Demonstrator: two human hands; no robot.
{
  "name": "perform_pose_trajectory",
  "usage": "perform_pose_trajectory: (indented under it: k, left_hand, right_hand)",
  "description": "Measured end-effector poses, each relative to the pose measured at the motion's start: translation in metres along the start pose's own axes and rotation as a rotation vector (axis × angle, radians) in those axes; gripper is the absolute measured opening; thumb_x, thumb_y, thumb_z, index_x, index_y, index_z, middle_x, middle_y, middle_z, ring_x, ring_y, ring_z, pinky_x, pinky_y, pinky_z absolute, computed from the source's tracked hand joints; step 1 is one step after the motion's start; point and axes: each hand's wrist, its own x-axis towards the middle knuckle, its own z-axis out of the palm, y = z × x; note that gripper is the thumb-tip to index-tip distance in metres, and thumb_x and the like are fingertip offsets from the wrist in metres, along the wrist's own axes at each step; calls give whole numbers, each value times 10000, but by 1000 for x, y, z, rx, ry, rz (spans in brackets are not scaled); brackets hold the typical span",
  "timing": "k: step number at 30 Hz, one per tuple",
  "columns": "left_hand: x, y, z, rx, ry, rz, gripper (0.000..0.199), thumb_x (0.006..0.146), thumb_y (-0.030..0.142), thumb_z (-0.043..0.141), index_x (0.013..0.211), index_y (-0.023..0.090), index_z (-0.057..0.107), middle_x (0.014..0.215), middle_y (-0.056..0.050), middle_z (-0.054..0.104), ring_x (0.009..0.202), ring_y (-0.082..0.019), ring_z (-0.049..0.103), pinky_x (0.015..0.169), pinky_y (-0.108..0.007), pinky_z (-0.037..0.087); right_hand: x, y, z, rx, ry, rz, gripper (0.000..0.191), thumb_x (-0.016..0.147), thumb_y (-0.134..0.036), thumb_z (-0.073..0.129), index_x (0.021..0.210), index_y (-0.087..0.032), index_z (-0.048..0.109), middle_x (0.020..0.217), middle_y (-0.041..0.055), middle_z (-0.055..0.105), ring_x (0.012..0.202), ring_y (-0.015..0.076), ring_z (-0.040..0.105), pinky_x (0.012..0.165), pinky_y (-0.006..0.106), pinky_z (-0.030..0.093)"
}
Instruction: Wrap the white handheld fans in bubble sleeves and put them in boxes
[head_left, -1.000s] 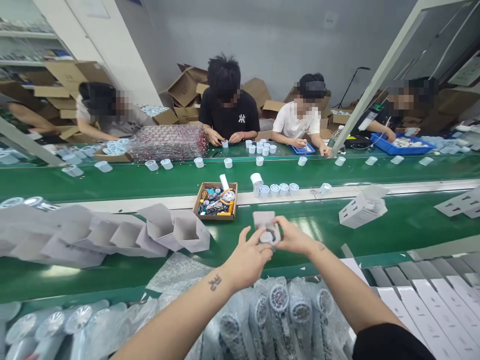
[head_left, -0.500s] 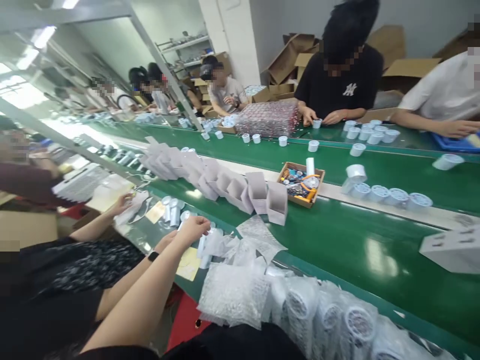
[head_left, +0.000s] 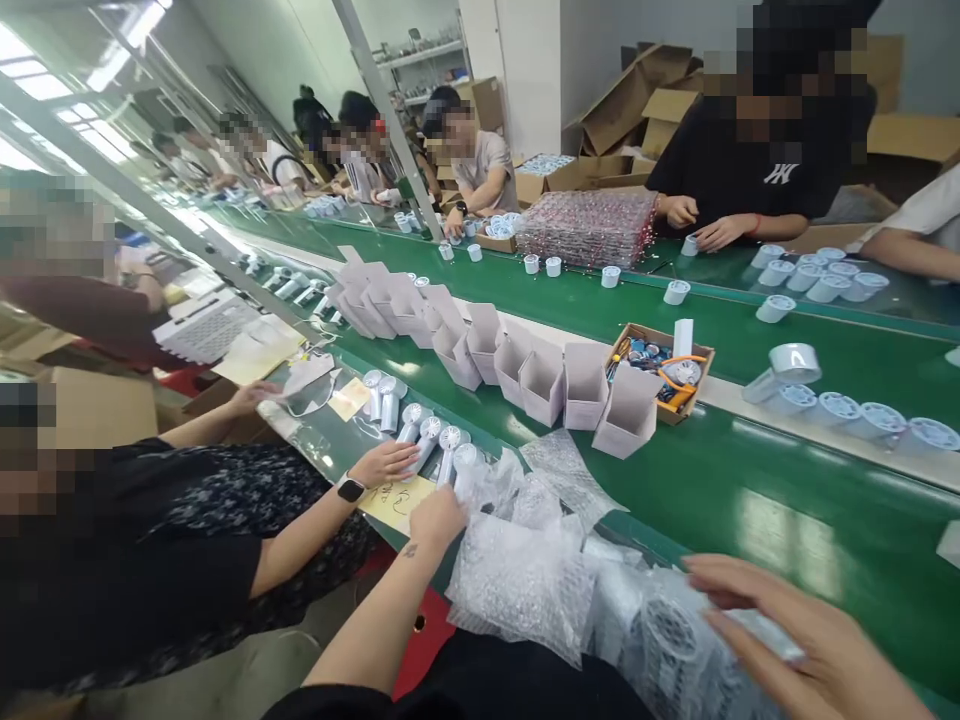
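Note:
My left hand (head_left: pixel 439 518) is closed at the near edge of the bench, beside a row of white handheld fans. The head of one handheld fan (head_left: pixel 466 456) shows just past my fingers; its handle is hidden by them. Bubble-wrap bags (head_left: pixel 521 580) lie to the right of this hand. At the lower right my right hand (head_left: pixel 814 630), slightly blurred, has thumb and fingers apart above fans packed in clear bags (head_left: pixel 671 625). A co-worker's hand with a watch (head_left: pixel 386 463) rests by the other fans (head_left: pixel 429 432), left of mine.
Open white boxes (head_left: pixel 540 385) line the green conveyor belt (head_left: pixel 712 490). A small carton of parts (head_left: pixel 694 400) stands beyond them, with round fan pieces (head_left: pixel 840 408) to its right. Yellow paper (head_left: pixel 397 503) lies near my left hand. Co-workers sit across the belt.
My left hand has drawn back toward me and to the right, away from the co-worker's arm. My right hand has come into view at lower right. The whole view has shifted.

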Motion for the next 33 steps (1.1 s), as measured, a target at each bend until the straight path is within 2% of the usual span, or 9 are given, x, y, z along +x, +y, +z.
perform_pose_trajectory:
  k: [4,8,12,14,18,22,26,30,33]
  left_hand:
    - [-2,-18,-38,-174,17,42,318,838,422,480,723,158,613,728,-121,713,737,-249,682,605,-280,451]
    - [-35,-7,-57,-875,-77,114,384,752,533,573,596,187,512,471,3,538,391,-106,437,407,-223,277]
    - [-81,32,-40,-1242,-363,303,430,709,593,630,646,179,532,475,35,506,358,-76,396,378,-206,262]
    - [-77,40,-33,-1118,-352,366,457,812,604,509,697,168,579,529,-4,574,406,-114,499,409,-227,355]
    - [-6,25,-39,-694,174,242,317,895,321,427,986,111,646,974,-139,716,861,-220,675,727,-305,509]
    - [51,25,-36,-578,92,345,300,694,167,668,992,142,697,1004,-92,740,943,-238,670,820,-296,505]
    - [30,50,-22,-520,99,447,182,806,171,551,865,155,722,892,-86,742,901,-229,666,853,-331,495]
    - [-20,65,-33,-574,165,682,207,846,228,539,919,197,731,920,-62,729,922,-205,651,872,-320,487]
    - [-45,68,-52,-722,63,902,190,846,260,560,856,198,740,800,-37,721,770,-171,662,735,-274,515]
  right_hand:
    - [27,-42,65,466,-289,324,263,813,-464,679,934,-231,690,769,47,703,670,181,658,580,273,540]
    - [66,-58,125,1062,-136,747,471,667,-483,823,1011,-215,641,1009,78,701,892,206,680,750,312,560]
    - [97,-62,156,1328,-60,785,495,648,-519,827,984,-214,629,1018,72,700,958,243,667,826,393,561]
    - [100,-61,154,1309,81,773,458,635,-494,841,914,-202,626,870,41,703,783,200,664,740,354,576]
    - [82,-55,127,1147,131,753,459,635,-465,861,931,-210,620,792,11,686,641,141,622,597,270,561]
    - [60,-48,109,1118,-43,753,500,638,-458,860,999,-202,627,755,7,653,628,142,620,586,270,557]
    - [50,-50,113,1189,-104,705,676,625,-355,879,1202,-230,549,878,26,657,770,195,657,582,297,562]
    - [53,-57,118,1220,-272,685,1140,587,-280,896,1472,-313,179,904,26,666,778,252,690,562,340,562]
    - [57,-56,115,1226,-350,641,991,614,-291,872,1430,-263,310,881,35,666,758,241,689,542,315,554]
